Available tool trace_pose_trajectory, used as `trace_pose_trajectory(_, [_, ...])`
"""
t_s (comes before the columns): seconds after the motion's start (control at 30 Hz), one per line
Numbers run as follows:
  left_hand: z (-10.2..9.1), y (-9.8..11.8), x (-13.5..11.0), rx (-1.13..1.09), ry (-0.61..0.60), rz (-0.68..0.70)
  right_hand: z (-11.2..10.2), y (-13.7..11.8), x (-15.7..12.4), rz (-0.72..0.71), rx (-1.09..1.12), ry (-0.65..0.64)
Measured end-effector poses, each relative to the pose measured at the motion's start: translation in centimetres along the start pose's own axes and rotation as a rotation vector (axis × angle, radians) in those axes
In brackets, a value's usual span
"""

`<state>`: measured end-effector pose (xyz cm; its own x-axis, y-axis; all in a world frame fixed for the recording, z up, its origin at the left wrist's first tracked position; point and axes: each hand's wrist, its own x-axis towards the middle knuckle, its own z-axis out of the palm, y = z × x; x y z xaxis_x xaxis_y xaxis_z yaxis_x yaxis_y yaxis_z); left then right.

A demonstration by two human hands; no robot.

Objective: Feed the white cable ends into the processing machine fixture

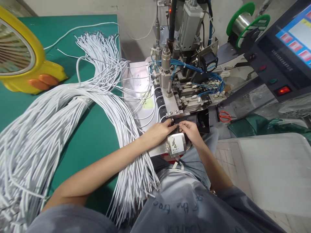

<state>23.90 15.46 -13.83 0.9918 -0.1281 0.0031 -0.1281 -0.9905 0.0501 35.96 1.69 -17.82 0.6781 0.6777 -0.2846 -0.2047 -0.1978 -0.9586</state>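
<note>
At the front edge of a benchtop machine [170,105], my left hand [157,132] has thumb and forefinger closed around something too small to make out. My right hand [191,132] meets it from the right, its fingertips pinched on a tiny dark piece that I cannot identify. Several white cables [149,124] run from the left into a row of black blocks [162,103] on the machine, just beyond my left hand. Below both hands sits a small clear-sided box with a white label [177,144]. My left forearm lies across a thick bundle of white cables [121,116].
A yellow fan [39,61] stands at the left on the green mat [97,149]. A green-rimmed wire spool [244,22] and a control panel [279,58] are at the right. Orange-handled scissors [224,116] lie near a white plastic tray [272,168].
</note>
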Motion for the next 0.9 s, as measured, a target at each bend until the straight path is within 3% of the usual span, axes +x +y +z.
trace_pose_trajectory(0.9, [-0.24, -0.03, 0.05, -0.011, -0.015, -0.014, -0.82, -0.52, 0.66, 0.03, -0.081, -0.111])
